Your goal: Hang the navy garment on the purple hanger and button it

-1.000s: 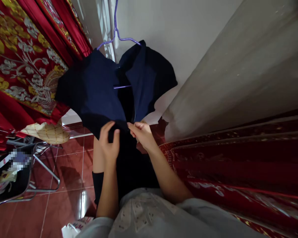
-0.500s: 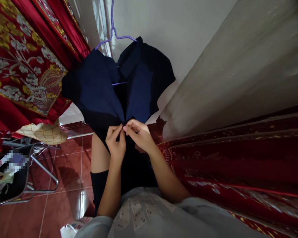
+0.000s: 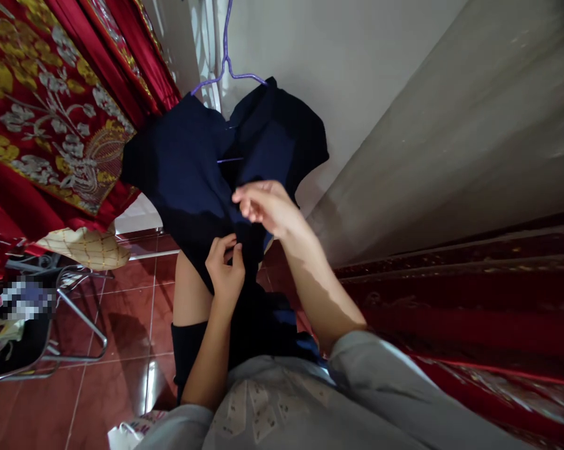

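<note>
A dark navy short-sleeved shirt (image 3: pixel 183 162) hangs on a purple hanger (image 3: pixel 226 59), its front parted in a V below the collar. My left hand (image 3: pixel 225 262) is at the shirt's front, low on the opening, thumb and fingers bent together at the dark cloth. Higher up, in front of the V, my right hand (image 3: pixel 267 203) has its fingers curled in and thumb and fingertip drawn together. Whether anything is between those fingertips is too small to tell. The shirt's lower part merges into shadow around my lap.
On the left hangs a red cloth (image 3: pixel 75 112) with gold and silver embroidery. A black metal-framed chair (image 3: pixel 47 337) holding several things stands on the red tiled floor (image 3: pixel 127 312). Pale draped fabric (image 3: pixel 403 144) and more red cloth (image 3: pixel 450 312) are on the right.
My right hand has left the spot beside my left hand and risen along the shirt's opening. My left hand stays low at the front. The shirt's opening looks narrower.
</note>
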Motion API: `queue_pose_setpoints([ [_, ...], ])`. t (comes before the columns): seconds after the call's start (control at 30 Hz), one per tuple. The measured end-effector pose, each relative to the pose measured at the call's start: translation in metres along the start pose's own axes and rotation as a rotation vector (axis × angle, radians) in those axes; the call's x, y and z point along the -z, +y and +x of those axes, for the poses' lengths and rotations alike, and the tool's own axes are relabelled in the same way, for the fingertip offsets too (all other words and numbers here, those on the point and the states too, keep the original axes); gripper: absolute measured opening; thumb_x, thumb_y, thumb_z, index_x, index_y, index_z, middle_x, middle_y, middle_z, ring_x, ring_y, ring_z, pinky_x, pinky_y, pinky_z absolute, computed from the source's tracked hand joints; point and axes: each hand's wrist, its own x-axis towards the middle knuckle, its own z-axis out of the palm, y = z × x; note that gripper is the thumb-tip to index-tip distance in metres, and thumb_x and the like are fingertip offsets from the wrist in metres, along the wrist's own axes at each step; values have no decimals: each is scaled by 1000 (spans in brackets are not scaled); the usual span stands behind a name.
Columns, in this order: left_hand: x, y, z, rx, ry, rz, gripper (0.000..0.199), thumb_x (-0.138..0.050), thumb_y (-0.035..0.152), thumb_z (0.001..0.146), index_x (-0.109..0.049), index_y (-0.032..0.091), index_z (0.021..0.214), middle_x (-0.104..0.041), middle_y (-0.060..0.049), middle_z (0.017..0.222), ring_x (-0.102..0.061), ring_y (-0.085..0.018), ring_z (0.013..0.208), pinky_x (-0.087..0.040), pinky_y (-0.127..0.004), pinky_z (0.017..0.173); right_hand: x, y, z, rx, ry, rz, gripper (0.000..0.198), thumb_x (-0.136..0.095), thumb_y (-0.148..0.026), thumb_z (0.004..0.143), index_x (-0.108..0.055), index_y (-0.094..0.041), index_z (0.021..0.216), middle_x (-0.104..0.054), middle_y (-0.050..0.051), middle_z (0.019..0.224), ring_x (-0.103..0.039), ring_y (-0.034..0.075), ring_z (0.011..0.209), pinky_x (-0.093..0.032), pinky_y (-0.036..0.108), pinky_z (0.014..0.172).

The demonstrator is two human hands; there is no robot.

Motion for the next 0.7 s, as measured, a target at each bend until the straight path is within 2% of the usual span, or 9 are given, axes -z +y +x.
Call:
queue_pose_setpoints([
  [0.13, -4, -14, 3, -31, -54, 8, 12, -64, 19, 95, -73, 16, 103, -64, -6, 93, -69, -15, 86, -61, -22, 69, -15, -60, 52, 213, 131, 15, 33, -78, -46, 83, -64, -18, 71, -57, -2, 58, -44, 5, 45, -30, 18, 38],
  [0.2, -2, -16, 12, -81, -94, 41, 11, -64, 20, 96, -73, 16, 101, -66, -6, 92, -70, -16, 84, -61, -24, 69, -24, -77, 57, 253, 164, -38, 33, -72, -46, 90, -62, -19, 73, -59, -1, 61, -46, 7, 47, -35, 20, 41],
  [0.27, 4, -8, 30, -204, -174, 98, 13, -63, 19, 98, -74, 17, 103, -70, -7, 95, -71, -17, 89, -62, -28, 78, -32, -81, 49, 283, 169, -103, 28, -63, -37, 98, -61, -20, 76, -59, -1, 62, -47, 8, 47, -37, 21, 43],
  [0.33, 14, 11, 57, -369, -230, 138, 16, -61, 19, 100, -75, 19, 109, -75, -7, 102, -72, -19, 98, -59, -34, 92, -35, -78, 35, 315, 156, -140, 27, -54, -25, 102, -59, -19, 76, -57, -2, 59, -47, 7, 44, -35, 22, 43],
  [0.37, 18, 24, 74, -442, -219, 139, 19, -59, 20, 102, -75, 20, 114, -75, -7, 106, -72, -19, 101, -57, -35, 98, -35, -75, 28, 330, 147, -150, 28, -52, -21, 102, -58, -19, 75, -56, -2, 57, -47, 7, 43, -33, 22, 43],
  [0.5, 29, 80, 142, -654, -131, 153, 33, -56, 26, 105, -65, 17, 136, -71, -7, 98, -71, -16, 90, -57, -32, 89, -30, -70, 5, 425, 142, -223, 29, -53, -14, 99, -55, -20, 71, -53, -4, 51, -44, 9, 40, -32, 24, 43],
  [0.6, 26, 108, 172, -812, -228, 347, 22, -56, 24, 106, -73, 18, 118, -67, -5, 93, -66, -14, 79, -53, -27, 76, -27, -71, -3, 501, 128, -310, 32, -55, -16, 100, -51, -21, 68, -49, -6, 49, -43, 8, 41, -36, 24, 47],
  [0.7, 20, 120, 178, -849, -268, 496, 18, -55, 21, 105, -72, 17, 100, -64, -4, 85, -63, -15, 75, -49, -27, 71, -25, -58, 4, 521, 157, -392, 30, -56, -20, 100, -49, -22, 71, -48, -6, 53, -43, 8, 45, -36, 24, 50],
])
